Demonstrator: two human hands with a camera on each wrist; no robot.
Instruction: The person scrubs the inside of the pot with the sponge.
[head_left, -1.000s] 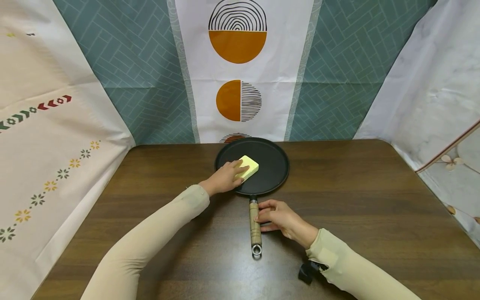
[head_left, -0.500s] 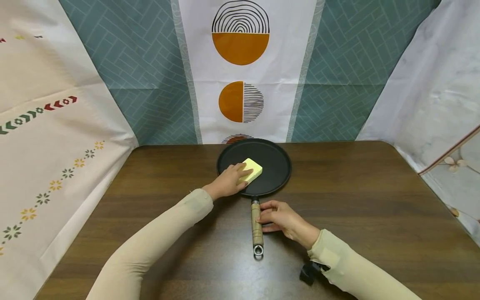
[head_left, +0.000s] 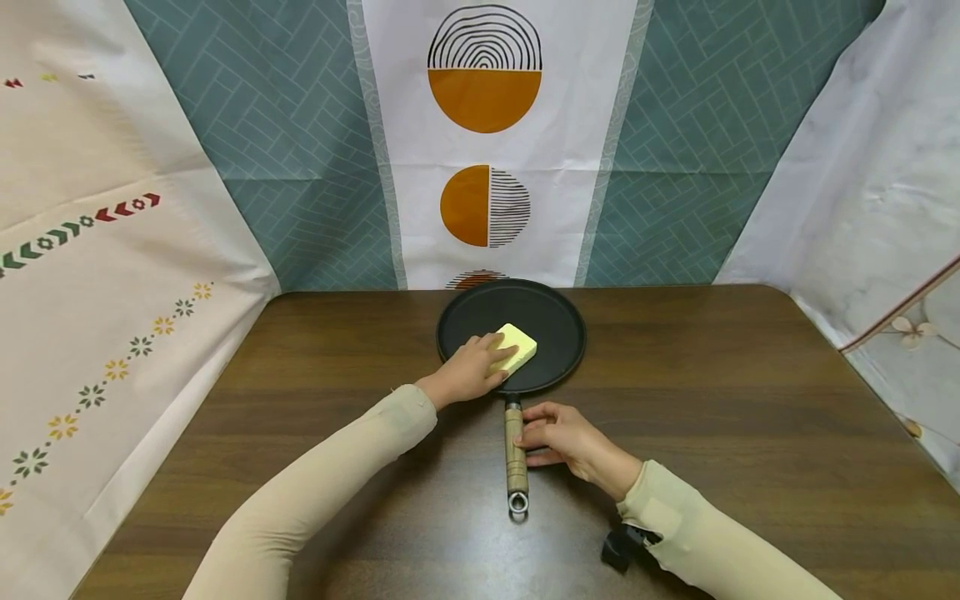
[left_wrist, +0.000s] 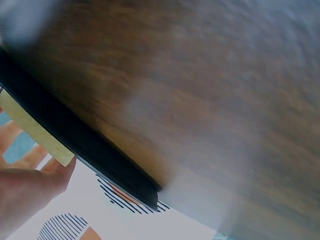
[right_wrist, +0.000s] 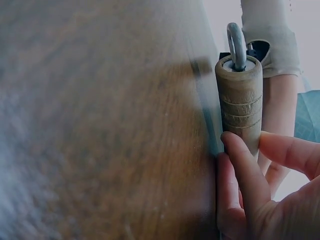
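Observation:
A flat, round black pan (head_left: pixel 487 307) lies on the table with its wooden handle (head_left: pixel 516 458) pointing toward me. On the pan's surface is a pale yellow sponge (head_left: pixel 520 343). My left hand (head_left: pixel 467 371) holds the sponge down against the pan, fingers over its top and thumb at its near side. Seen edge-on in the left wrist view, the sponge (left_wrist: pixel 37 132) lies flat against the pan (left_wrist: pixel 90 140). My right hand (head_left: pixel 573 442) pinches the handle from the right. In the right wrist view, thumb and fingers meet either side of the handle (right_wrist: pixel 241 100).
The brown wooden table (head_left: pixel 690 400) extends to both sides of the pan. A patterned cloth (head_left: pixel 555 200) hangs just behind its far edge, close to the pan's rim. Pale cloths stand at left and right. A black wrist device (head_left: pixel 621 546) sits under the right sleeve.
My left hand has slid the sponge rightward and slightly nearer across the pan. The right hand keeps its hold on the handle. The whole head view has shifted slightly.

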